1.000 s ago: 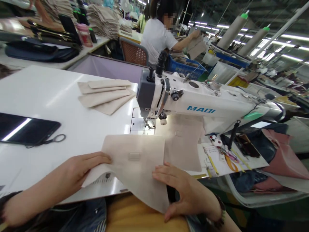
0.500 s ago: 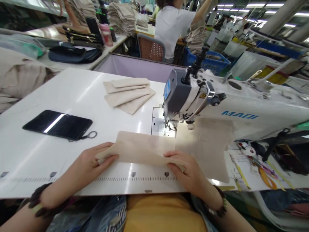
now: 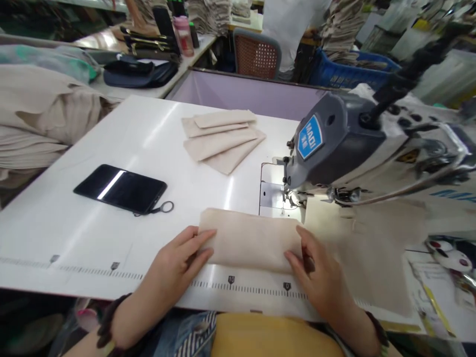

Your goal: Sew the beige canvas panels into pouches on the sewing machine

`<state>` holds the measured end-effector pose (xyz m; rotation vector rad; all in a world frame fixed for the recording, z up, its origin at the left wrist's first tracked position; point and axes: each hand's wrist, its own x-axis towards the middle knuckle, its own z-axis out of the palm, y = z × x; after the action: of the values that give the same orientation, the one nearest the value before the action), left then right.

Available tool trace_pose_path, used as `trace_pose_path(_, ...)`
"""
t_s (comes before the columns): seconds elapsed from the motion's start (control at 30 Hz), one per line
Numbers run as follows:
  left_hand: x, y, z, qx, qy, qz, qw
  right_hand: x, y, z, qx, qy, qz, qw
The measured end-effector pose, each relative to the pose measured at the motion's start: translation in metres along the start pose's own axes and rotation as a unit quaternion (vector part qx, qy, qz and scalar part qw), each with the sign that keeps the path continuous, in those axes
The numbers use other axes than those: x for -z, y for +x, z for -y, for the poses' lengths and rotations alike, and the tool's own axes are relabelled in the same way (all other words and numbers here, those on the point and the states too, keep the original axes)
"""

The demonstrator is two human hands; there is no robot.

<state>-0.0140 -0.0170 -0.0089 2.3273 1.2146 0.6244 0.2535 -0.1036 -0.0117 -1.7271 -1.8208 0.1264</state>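
Note:
A folded beige fabric piece (image 3: 253, 243) lies across the table just in front of the sewing machine's needle area. My left hand (image 3: 182, 258) pinches its left end between thumb and fingers. At the right end, my right hand (image 3: 316, 263) grips the edge the same way. The sewing machine (image 3: 334, 139) stands behind and to the right, its presser foot (image 3: 293, 198) close above the metal plate. Under the machine's arm, right of my right hand, lies a larger flat beige fabric piece (image 3: 375, 258).
Several folded beige pieces (image 3: 226, 141) lie fanned out at the back. A black phone (image 3: 121, 188) with a ring strap rests at left. Beige fabric is heaped (image 3: 40, 119) beyond the left edge. A seal-like white item (image 3: 449, 255) sits at far right. A person in white (image 3: 290, 29) is beyond.
The fabric between my hands was curled up at its front edge; now it lies folded flatter. Both hands have shifted their grip on its ends. The view has turned and moved closer.

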Motion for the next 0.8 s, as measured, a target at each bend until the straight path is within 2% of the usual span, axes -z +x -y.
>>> trace_pose_path(0.07,0.000,0.002,-0.002,-0.006,0.005,-0.010,1.000,0.001,0.000,-0.001,0.046,-0.001,0.034,0.998)
trace_pose_path(0.13,0.000,0.003,-0.003,-0.001,0.004,-0.007,1.000,0.002,0.002,-0.002,0.065,-0.008,0.052,0.996)
trace_pose_path(0.4,0.001,0.006,-0.002,0.029,-0.009,0.012,0.999,0.002,0.005,-0.004,0.062,-0.039,0.008,0.997)
trace_pose_path(0.8,0.000,0.015,-0.001,0.043,-0.001,0.012,0.999,0.005,0.015,-0.001,0.060,-0.060,0.025,0.996)
